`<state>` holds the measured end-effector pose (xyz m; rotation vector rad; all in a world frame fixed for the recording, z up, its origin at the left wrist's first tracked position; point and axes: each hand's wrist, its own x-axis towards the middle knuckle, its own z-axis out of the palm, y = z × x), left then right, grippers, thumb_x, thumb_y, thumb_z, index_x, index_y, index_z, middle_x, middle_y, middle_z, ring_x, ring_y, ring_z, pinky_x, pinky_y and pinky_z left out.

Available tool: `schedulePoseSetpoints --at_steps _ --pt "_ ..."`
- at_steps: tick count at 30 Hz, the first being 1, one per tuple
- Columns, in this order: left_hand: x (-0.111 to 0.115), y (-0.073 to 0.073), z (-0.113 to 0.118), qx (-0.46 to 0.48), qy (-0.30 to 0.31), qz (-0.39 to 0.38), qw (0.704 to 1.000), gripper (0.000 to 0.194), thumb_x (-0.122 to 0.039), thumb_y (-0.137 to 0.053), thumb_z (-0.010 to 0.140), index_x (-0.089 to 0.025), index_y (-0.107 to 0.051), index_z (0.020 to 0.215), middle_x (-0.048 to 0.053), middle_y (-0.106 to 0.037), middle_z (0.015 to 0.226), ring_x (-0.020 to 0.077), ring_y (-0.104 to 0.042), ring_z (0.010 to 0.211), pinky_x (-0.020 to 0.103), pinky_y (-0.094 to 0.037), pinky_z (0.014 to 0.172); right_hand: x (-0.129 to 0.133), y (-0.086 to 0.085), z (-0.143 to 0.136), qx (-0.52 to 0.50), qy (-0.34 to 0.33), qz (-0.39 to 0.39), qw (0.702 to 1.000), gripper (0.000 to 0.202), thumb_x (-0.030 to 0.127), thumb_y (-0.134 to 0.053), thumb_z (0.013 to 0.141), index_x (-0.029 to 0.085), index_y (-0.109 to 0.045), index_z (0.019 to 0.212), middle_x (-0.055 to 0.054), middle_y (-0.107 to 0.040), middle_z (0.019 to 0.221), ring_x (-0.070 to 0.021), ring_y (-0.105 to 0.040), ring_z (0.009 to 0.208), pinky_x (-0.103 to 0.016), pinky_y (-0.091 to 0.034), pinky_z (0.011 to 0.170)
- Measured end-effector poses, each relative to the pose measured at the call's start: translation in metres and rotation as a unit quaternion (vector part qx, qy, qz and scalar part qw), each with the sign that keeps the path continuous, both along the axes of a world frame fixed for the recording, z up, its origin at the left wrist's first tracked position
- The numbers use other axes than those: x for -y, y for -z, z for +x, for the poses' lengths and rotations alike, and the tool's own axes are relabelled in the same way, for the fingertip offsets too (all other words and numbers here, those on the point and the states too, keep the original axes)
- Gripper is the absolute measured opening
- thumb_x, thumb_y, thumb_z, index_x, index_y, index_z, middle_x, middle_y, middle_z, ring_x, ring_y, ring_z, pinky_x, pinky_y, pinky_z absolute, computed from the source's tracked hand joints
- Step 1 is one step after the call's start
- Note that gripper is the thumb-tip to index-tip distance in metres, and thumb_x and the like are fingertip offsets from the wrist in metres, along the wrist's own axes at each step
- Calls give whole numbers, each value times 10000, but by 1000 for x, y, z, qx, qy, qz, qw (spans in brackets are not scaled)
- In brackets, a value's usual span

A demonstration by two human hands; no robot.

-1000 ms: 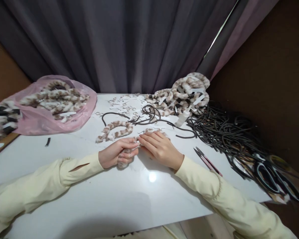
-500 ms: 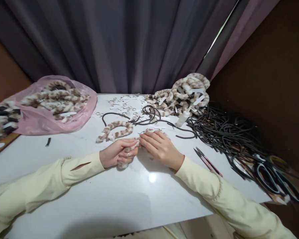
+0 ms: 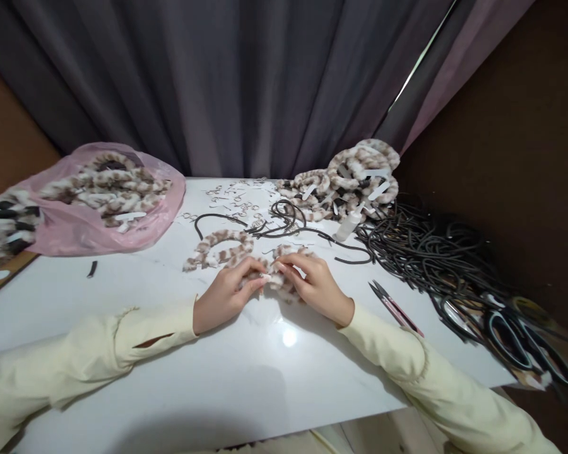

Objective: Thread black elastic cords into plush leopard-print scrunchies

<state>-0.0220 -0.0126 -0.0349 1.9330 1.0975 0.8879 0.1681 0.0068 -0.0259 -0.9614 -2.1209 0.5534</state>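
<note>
Between my hands is a fluffy white and brown fur tube, partly hidden by my fingers. My left hand pinches one part of it between thumb and fingertips. My right hand pinches it just to the right, thumb against the forefinger, so the two sets of fingertips nearly meet. Behind my left hand lies a second fur tube, curved into a loop on the table. Black cords curl across the tabletop behind my hands.
A pink plastic bag full of fur tubes stands at the left. Fur loops are piled at the back right, near a small bottle. Thread snips, a heap of black cords and large scissors lie at the right.
My left hand has turned over from gripping a hanging end of the fur tube to pinching it from above. My right hand's flat fingers have curled into a pinch.
</note>
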Motion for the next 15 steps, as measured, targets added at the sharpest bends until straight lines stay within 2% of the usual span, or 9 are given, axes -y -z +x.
schedulePoseSetpoints --at_steps 3,6,10,15 --pt "1 6 -5 -62 30 124 990 116 -239 -447 871 -188 -543 910 33 -625 747 136 -569 642 238 -439 628 -1 -7 1 -5 -24 -75 997 189 277 -469 888 175 -619 834 -15 -623 679 -129 -549 615 -231 -403 591" --pt "3 11 -9 -95 67 191 975 163 -194 -413 870 -192 -559 942 60 -646 809 146 -582 676 239 -449 643 -3 -10 2 -12 -62 -122 991 174 271 -491 872 168 -627 837 -13 -628 711 -124 -544 632 -230 -404 597" --pt "3 15 -12 -106 84 221 966 213 -145 -407 850 -200 -567 978 61 -650 802 149 -577 659 238 -449 629 -4 -11 2 -34 -65 -151 986 158 243 -489 866 172 -625 830 -13 -628 749 -128 -549 676 -230 -410 612" --pt "0 19 -15 -76 165 239 954 288 -96 -396 814 -188 -592 1004 100 -639 809 176 -581 724 260 -446 644 -3 -10 1 -5 -81 -102 992 150 149 -474 843 159 -624 836 -19 -635 726 -119 -549 641 -218 -400 596"
